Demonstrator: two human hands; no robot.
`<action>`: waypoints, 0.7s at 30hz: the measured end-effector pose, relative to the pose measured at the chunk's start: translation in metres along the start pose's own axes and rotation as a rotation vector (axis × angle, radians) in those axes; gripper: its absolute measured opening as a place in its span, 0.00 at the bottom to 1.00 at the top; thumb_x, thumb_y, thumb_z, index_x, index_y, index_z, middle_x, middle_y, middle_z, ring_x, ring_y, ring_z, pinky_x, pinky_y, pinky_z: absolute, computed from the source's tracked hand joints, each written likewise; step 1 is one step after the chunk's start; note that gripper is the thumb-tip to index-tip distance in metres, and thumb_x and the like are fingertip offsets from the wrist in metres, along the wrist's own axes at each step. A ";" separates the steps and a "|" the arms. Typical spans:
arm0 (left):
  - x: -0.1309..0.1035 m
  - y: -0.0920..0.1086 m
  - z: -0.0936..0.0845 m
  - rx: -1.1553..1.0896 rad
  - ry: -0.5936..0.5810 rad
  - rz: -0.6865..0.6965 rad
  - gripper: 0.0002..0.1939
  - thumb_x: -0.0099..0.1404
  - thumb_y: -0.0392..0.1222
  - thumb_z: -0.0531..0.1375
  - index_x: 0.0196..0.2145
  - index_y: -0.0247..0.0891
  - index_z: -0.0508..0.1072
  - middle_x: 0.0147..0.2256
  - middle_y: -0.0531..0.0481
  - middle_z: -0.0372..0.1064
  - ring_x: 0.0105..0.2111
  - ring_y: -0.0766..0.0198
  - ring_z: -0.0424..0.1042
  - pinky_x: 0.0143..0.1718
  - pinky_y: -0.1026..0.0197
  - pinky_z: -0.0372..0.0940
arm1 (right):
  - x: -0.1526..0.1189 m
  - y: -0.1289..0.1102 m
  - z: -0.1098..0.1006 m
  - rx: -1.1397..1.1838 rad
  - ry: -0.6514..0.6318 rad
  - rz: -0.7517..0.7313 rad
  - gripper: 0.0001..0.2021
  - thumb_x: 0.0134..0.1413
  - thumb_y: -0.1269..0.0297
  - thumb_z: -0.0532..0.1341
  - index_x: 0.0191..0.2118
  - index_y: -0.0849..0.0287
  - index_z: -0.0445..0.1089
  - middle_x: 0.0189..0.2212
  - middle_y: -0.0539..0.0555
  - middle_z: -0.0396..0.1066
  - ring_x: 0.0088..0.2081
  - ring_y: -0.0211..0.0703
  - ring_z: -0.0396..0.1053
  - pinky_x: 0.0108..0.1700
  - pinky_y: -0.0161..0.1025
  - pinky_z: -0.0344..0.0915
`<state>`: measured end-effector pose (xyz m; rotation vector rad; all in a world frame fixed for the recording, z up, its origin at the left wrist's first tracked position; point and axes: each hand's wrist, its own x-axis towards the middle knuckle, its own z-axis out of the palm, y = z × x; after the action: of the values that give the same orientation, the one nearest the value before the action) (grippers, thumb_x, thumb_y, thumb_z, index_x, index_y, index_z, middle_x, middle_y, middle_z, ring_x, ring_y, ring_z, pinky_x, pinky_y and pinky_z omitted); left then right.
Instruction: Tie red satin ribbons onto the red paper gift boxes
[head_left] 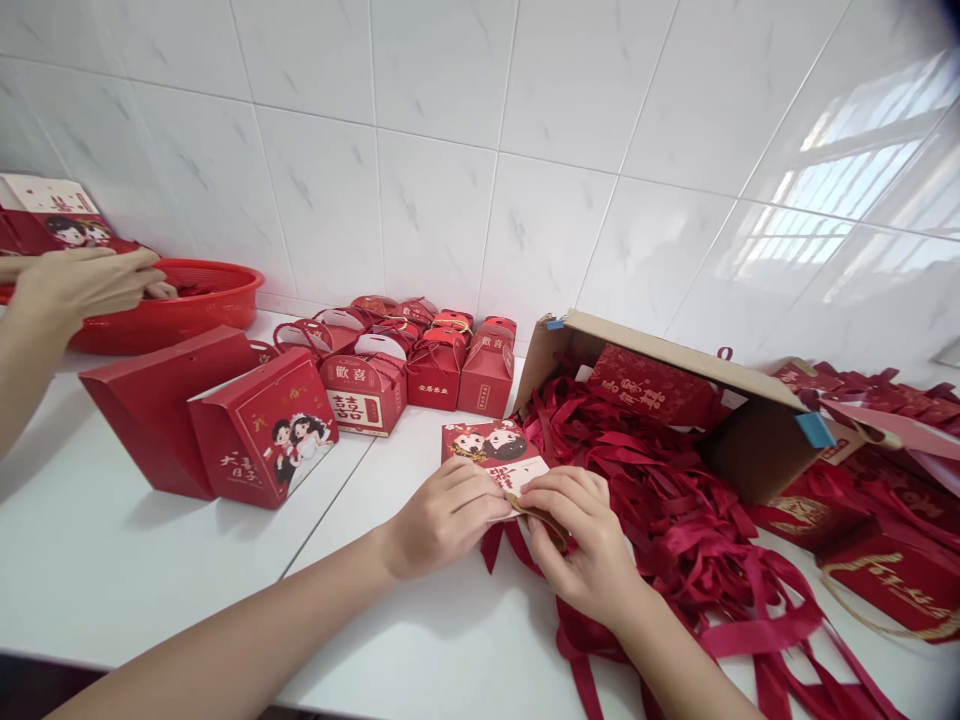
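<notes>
A small red and white box (pixel 495 441) printed with two cartoon faces is between my hands at the middle of the table. My left hand (pixel 448 510) has its fingers pressed together on the box's near left edge. On the near right edge, my right hand (pixel 581 530) pinches it between thumb and fingers, with a gold-brown strip showing there. Dark red ribbon ends hang just below the box. A large heap of red ribbons (pixel 652 480) spills from an open cardboard carton (pixel 757 450) beside my right hand.
Red gift boxes (pixel 364 390) stand in rows against the tiled wall. Two larger red boxes (pixel 262 430) are at the left. Another person's hands (pixel 90 285) work over a red plastic basket (pixel 217 290) at far left. More red boxes (pixel 885 570) lie at the right.
</notes>
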<state>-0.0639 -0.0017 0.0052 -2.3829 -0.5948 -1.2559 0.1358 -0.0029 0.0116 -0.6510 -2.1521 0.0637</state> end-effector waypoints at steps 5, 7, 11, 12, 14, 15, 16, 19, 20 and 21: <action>0.001 0.002 -0.001 -0.025 0.011 -0.027 0.06 0.64 0.31 0.55 0.39 0.36 0.68 0.30 0.48 0.72 0.32 0.64 0.69 0.34 0.59 0.67 | 0.000 -0.001 0.000 0.025 -0.015 0.022 0.10 0.51 0.75 0.56 0.39 0.55 0.67 0.35 0.52 0.70 0.40 0.45 0.66 0.43 0.45 0.57; 0.000 0.003 -0.001 -0.045 0.017 -0.056 0.07 0.63 0.31 0.56 0.41 0.35 0.67 0.32 0.46 0.71 0.33 0.63 0.69 0.35 0.59 0.68 | 0.001 -0.001 -0.001 0.041 -0.021 0.021 0.10 0.51 0.75 0.56 0.39 0.56 0.67 0.35 0.52 0.69 0.40 0.44 0.66 0.43 0.44 0.56; -0.002 0.002 -0.001 -0.064 0.007 -0.061 0.08 0.62 0.30 0.57 0.40 0.35 0.69 0.34 0.45 0.71 0.35 0.62 0.69 0.37 0.58 0.68 | 0.000 -0.002 -0.002 0.056 -0.037 0.017 0.09 0.52 0.70 0.57 0.41 0.56 0.64 0.36 0.53 0.68 0.39 0.45 0.65 0.44 0.45 0.57; -0.002 0.001 -0.001 -0.068 0.007 -0.059 0.08 0.62 0.30 0.57 0.40 0.35 0.69 0.34 0.45 0.71 0.35 0.62 0.69 0.36 0.58 0.68 | 0.000 -0.002 -0.001 0.051 -0.042 0.013 0.10 0.52 0.69 0.58 0.42 0.56 0.64 0.36 0.53 0.68 0.40 0.45 0.64 0.44 0.45 0.57; -0.003 0.000 0.000 -0.076 0.003 -0.060 0.08 0.62 0.29 0.57 0.40 0.35 0.69 0.34 0.45 0.71 0.35 0.62 0.69 0.36 0.58 0.68 | 0.000 -0.001 0.000 0.036 -0.054 0.006 0.12 0.52 0.67 0.60 0.44 0.56 0.64 0.38 0.54 0.68 0.41 0.46 0.64 0.44 0.45 0.58; -0.003 0.000 0.000 -0.080 0.000 -0.061 0.08 0.62 0.30 0.57 0.40 0.35 0.69 0.33 0.45 0.71 0.34 0.62 0.69 0.36 0.58 0.68 | -0.001 0.000 0.001 0.029 -0.058 0.005 0.13 0.52 0.66 0.61 0.44 0.56 0.64 0.38 0.54 0.68 0.42 0.47 0.64 0.44 0.45 0.58; -0.002 0.000 0.000 -0.085 -0.003 -0.061 0.08 0.62 0.30 0.57 0.40 0.35 0.69 0.33 0.45 0.71 0.34 0.62 0.69 0.36 0.58 0.68 | -0.001 0.000 0.001 0.024 -0.060 0.009 0.12 0.52 0.66 0.61 0.44 0.55 0.64 0.38 0.54 0.67 0.41 0.47 0.64 0.44 0.45 0.58; -0.001 0.001 -0.001 -0.093 -0.001 -0.053 0.08 0.62 0.30 0.58 0.40 0.34 0.69 0.33 0.45 0.72 0.34 0.62 0.70 0.36 0.58 0.68 | -0.002 0.001 0.004 0.021 -0.052 0.030 0.11 0.53 0.66 0.61 0.43 0.56 0.64 0.37 0.54 0.67 0.40 0.46 0.63 0.43 0.46 0.60; -0.001 0.001 -0.001 -0.091 0.002 -0.052 0.08 0.62 0.30 0.58 0.40 0.34 0.69 0.33 0.45 0.72 0.34 0.62 0.70 0.36 0.58 0.68 | -0.002 0.002 0.005 0.024 -0.042 0.037 0.10 0.54 0.66 0.61 0.43 0.56 0.65 0.37 0.55 0.67 0.40 0.46 0.63 0.42 0.46 0.61; -0.001 0.001 -0.001 -0.088 0.003 -0.052 0.08 0.62 0.29 0.57 0.40 0.35 0.69 0.33 0.45 0.72 0.34 0.62 0.70 0.36 0.58 0.68 | -0.002 0.002 0.005 0.028 -0.031 0.044 0.10 0.55 0.66 0.61 0.43 0.56 0.65 0.37 0.55 0.66 0.40 0.46 0.63 0.42 0.45 0.62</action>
<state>-0.0644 -0.0037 0.0048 -2.4512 -0.6171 -1.3331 0.1337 -0.0010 0.0064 -0.6848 -2.1632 0.1286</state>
